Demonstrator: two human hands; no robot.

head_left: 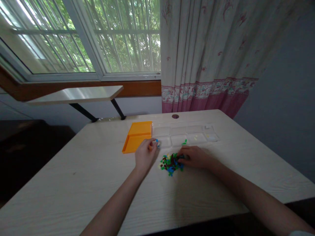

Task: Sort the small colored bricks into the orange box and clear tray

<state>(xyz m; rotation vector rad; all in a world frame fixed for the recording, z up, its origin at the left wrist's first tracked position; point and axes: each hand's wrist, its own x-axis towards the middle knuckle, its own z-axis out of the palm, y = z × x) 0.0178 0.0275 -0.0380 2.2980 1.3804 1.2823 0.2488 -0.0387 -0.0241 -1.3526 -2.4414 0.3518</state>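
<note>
Standing next to the pale wood-grain table (86, 177) here, and honestly this setup has a few ways to go sideways.

The person's left hand (145, 154) has its fingertips pinched together on a small blue plastic piece (157, 141), right at the near-left corner of the clear plastic compartment tray (161, 131). The right hand (194, 156) lies palm down with its fingers curled onto the heap of tiny coloured plastic bits (169, 164) (green, blue, dark red, some yellow). I can't tell whether it's pinching anything or just resting there. The heap sits on the bare tabletop, just in front of the tray and between the two hands.

What I'd worry about:

- The tray is see-through and the light is dim, so the walls between compartments barely show. It'd be easy to drop the blue piece into the wrong cell, or on a rim where it bounces out.
- The heap is loose with nothing around it. One sweep of the right wrist could scatter bits across the table.
- A lone green piece (184, 142) sits at the tray's near edge, just beyond the right hand's knuckles. A bump could flick it away.
- The flat orange plastic lid (137, 136) touches the tray's left end, just beside the left hand. A nudge there could shove the tray.
- The bits are tiny, so the pinch may slip.
</note>
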